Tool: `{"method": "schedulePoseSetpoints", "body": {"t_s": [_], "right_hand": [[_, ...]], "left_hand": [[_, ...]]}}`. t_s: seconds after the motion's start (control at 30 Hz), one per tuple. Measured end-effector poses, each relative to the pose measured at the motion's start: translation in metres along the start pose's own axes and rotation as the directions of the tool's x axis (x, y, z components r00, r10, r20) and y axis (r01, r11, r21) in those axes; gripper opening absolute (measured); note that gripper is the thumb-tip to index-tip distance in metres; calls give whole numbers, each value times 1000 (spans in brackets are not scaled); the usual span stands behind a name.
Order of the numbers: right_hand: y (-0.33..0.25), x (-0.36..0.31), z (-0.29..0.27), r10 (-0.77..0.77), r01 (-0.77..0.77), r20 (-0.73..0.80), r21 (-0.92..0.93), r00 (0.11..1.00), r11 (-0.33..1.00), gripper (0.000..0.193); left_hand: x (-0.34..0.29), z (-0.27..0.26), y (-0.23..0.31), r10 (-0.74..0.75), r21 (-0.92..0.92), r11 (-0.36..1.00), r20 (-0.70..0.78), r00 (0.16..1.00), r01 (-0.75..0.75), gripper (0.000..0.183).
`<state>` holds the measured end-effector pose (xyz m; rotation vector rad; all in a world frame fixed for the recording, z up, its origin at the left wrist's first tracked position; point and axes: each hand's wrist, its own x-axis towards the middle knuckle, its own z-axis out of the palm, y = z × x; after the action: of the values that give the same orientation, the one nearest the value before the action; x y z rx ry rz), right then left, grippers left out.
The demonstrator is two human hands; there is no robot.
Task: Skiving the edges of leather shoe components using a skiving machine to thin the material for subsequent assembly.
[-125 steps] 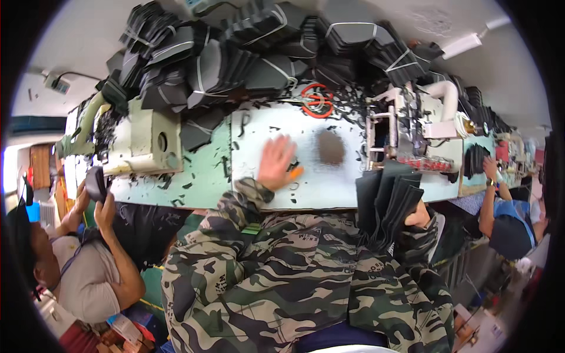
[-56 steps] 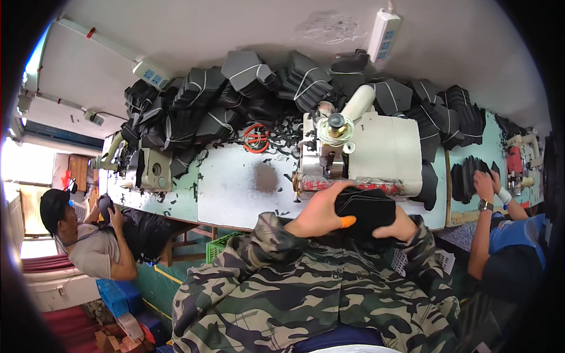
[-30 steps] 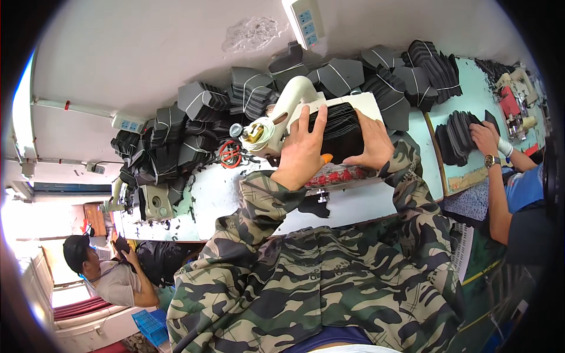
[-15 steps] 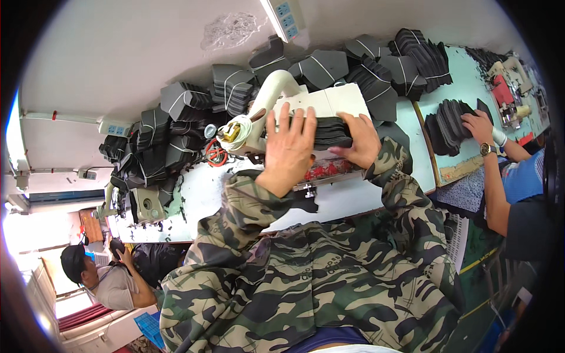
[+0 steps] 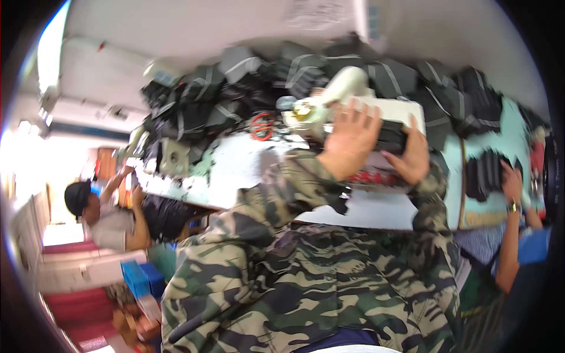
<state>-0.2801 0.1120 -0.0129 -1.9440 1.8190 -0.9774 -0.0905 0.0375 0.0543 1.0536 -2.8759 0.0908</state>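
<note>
A stack of black flat pieces (image 5: 391, 136) lies on the cream sewing-type machine (image 5: 348, 83), in front of its white top plate (image 5: 406, 109). My left hand (image 5: 353, 139) lies flat at the stack's left end, fingers stretched out and slightly apart. At the right end, my right hand (image 5: 411, 154) holds the stack, its thumb along the near side and its fingers toward the back. Below the stack shows a red part of the machine (image 5: 376, 176). Motion blurs the fingertips, and the left hand hides part of the machine.
Tied bundles of dark pieces (image 5: 395, 77) line the wall behind the white table (image 5: 235, 170). A red cable coil (image 5: 262, 126) lies left of the machine. At left, another machine (image 5: 174, 157) and a capped person (image 5: 106, 215). At right, a co-worker's hand (image 5: 512, 181) touches black pieces (image 5: 486, 175).
The view has swung left, so the table and machine sit further right. Both my hands stay around the stack. The person at left has raised an arm toward the table.
</note>
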Motion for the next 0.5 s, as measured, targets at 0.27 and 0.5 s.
{"method": "schedulePoseSetpoints", "body": {"t_s": [0.27,0.5], "right_hand": [[0,-7,-21,3,-13,158,60,987,998,95],[-6,-34,-21,179,-195,79,386,981,901,96]], "left_hand": [[-1,8,8,23,-328,940,-209,978,-92,71],[-6,30,22,-144,-888,459,-104,984,-27,100]]}}
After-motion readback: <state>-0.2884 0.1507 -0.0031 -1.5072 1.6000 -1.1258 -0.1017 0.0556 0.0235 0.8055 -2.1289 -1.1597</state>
